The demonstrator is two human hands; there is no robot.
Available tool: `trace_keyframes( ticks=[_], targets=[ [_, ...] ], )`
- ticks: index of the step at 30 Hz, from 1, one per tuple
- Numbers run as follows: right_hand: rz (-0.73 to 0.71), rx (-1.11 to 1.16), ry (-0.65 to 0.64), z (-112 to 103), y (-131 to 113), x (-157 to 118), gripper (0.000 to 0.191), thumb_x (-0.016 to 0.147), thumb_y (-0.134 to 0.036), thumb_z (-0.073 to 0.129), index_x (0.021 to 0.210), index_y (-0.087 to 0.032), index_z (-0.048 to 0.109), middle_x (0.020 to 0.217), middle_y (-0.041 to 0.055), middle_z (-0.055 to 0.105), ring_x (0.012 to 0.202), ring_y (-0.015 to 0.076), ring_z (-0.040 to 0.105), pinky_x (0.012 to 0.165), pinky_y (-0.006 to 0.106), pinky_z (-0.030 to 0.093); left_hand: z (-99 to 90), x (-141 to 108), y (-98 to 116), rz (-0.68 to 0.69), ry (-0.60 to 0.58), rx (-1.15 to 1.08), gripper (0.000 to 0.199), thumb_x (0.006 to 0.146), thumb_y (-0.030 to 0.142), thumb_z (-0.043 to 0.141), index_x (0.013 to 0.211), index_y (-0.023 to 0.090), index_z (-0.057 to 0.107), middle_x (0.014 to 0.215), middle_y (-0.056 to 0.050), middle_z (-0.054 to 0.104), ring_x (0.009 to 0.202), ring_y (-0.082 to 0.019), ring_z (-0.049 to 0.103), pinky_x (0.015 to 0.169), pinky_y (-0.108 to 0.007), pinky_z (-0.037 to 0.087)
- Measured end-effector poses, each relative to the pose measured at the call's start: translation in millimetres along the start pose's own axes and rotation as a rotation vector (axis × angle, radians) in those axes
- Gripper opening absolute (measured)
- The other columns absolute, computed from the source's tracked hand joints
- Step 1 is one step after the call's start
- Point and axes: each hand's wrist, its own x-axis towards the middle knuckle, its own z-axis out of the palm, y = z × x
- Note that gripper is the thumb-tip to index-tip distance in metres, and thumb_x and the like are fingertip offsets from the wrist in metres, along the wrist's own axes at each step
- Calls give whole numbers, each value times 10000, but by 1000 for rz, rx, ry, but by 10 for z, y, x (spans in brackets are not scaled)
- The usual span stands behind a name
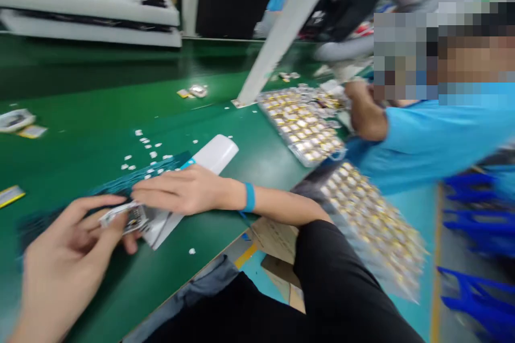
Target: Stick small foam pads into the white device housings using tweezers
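Green worktop (257,142) with white post (284,27), left grip (74,249) around small whitish part (137,217), right grip (189,187) unclear.

A plain black sleeve (338,273) ends near the elbow, leaving the right forearm (285,206) bare. A flat, teal-blue band (249,197) is worn just above the right hand (189,190). More black clothing (237,311) shows lower down, its details too dark to tell.

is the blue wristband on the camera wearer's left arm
No, the blue wristband is worn just behind the right hand.
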Motion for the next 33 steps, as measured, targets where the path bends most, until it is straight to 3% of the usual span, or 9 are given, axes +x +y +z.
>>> trace_keyframes(
  ticks=[2, 5, 9, 15, 18, 21, 26, 30, 33],
  targets=[
    [-133, 68, 186, 195, -49, 104, 336, 1105, -113, 436, 1243, -166, 738, 1220, 43, 815, 1006, 98, 794, 619, 149, 569, 132, 64, 146, -101, 32, 2, 122, 880, 301, 775, 965, 322, 690, 573, 62, 720, 450, -219, 703, 420, -312, 591],
    [-119, 128, 300, 313, -132, 204, 331, 1102, -74, 408, 1141, -112, 735, 1116, 46, 838, 872, 105, 806, 551, 182, 559, 226, 109, 210, -147, 51, -41, 136, 891, 248, 761, 898, 243, 626, 585, 36, 726, 458, -171, 706, 471, -240, 589],
    [-73, 130, 268, 229, -232, 182, 327, 1097, -73, 398, 1093, -67, 725, 1031, 80, 842, 776, 134, 801, 521, 232, 569, 268, -8, 179, -119, 84, 37, 95, 953, 205, 699, 931, 219, 608, 638, 34, 738, 527, -142, 732, 534, -208, 593],
    [-59, 177, 215, 171, -319, 142, 316, 1070, -68, 429, 1265, 8, 666, 1221, 180, 803, 900, 191, 818, 621, 271, 635, 285, -92, 101, 81, 225, 213, 113, 928, 130, 723, 880, 196, 645, 661, 49, 731, 506, -113, 716, 507, -175, 563],
    [75, 541, 220, 202, -268, 179, 241, 1100, -151, 483, 1157, -89, 708, 1022, 78, 840, 788, 127, 784, 623, 213, 582, 247, -74, 74, 89, 151, 194, 121, 922, 107, 705, 878, 200, 642, 670, 53, 715, 510, -121, 713, 484, -183, 563],
    [245, 891, 163, 210, -214, 222, 143, 1057, -255, 642, 994, -153, 720, 663, -61, 706, 503, 52, 574, 519, 179, 432, 203, -81, 64, 120, 98, 222, 129, 911, 98, 714, 911, 208, 647, 763, 36, 747, 581, -133, 742, 546, -210, 604],
    [301, 999, 117, 187, -209, 240, 79, 1018, -233, 669, 972, -168, 669, 722, -60, 676, 525, 46, 500, 538, 196, 370, 106, -59, 126, 125, -12, 277, 142, 919, 136, 759, 994, 224, 677, 895, 9, 788, 765, -155, 796, 727, -241, 645],
    [285, 974, 165, 151, -184, 243, 372, 1146, -363, 418, 884, -191, 620, 735, -19, 634, 625, 99, 549, 619, 259, 416, -65, 94, 285, 59, -190, 262, 243, 941, 195, 791, 1162, 267, 718, 1023, -8, 825, 948, -187, 803, 872, -271, 623],
    [301, 1025, 229, 95, -120, 248, 658, 1139, -604, 216, 808, -215, 631, 805, 24, 667, 765, 162, 580, 795, 344, 477, -246, 249, 424, 60, -485, 320, 125, 988, 204, 732, 1081, 282, 767, 1007, 3, 831, 788, -141, 773, 657, -217, 558]
  ],
)
